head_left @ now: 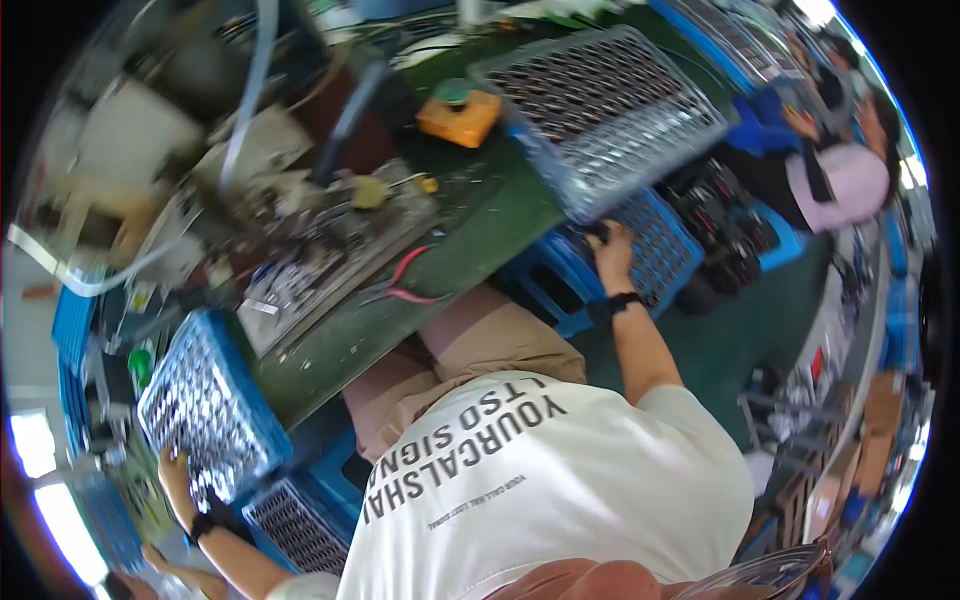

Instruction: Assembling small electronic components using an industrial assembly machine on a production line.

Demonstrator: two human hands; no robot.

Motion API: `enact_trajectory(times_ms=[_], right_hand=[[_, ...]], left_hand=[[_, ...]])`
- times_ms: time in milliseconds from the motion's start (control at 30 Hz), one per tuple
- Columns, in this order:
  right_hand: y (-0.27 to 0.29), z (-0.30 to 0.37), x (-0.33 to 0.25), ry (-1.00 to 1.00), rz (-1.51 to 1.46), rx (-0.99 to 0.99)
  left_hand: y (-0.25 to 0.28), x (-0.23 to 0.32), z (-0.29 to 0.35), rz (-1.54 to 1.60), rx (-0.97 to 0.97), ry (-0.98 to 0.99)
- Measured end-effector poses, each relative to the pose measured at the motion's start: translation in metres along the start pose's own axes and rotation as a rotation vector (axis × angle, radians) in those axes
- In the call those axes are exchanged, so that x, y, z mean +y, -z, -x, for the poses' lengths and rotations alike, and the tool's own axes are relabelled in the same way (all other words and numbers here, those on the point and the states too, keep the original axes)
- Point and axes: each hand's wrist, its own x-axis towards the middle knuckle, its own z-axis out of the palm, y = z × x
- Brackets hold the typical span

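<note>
My left hand [175, 482], with a dark band at the wrist, is at the near edge of a blue tray [268, 425] full of shiny metal parts [200, 400]. Its fingers are blurred against the parts. On the other side, my right hand [614, 256] reaches over a blue tray with rows of pockets [665, 245], just below a clear plastic tray [660, 150] of dark parts. The right fingers are curled beside something small and dark, too unclear to name.
A green bench [490, 215] carries red-handled pliers [408, 275], a metal fixture [340, 250] and an orange box with a green button [460, 112]. Another tray of parts [295, 525] stands low at left. A co-worker [835, 185] sits at the far right; another person's arm [185, 575] shows lower left.
</note>
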Motion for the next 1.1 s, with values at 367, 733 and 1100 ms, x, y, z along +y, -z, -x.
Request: enact_trajectory(times_ms=[367, 733, 1100], right_hand=[[0.005, -0.005, 0.011, 0.001, 0.185, -0.095], [0.133, -0.023, -0.191, 0.044, -0.427, -1.397], [0.079, -0.013, -0.365, 0.551, -0.925, -0.609]], left_hand=[[-0.006, 0.011, 0.01, 0.083, 0.118, 0.275], [0.012, 0.15, 0.074, 0.971, 0.377, 0.108], [-0.032, 0.285, 0.082, 1.268, 0.191, 0.024]])
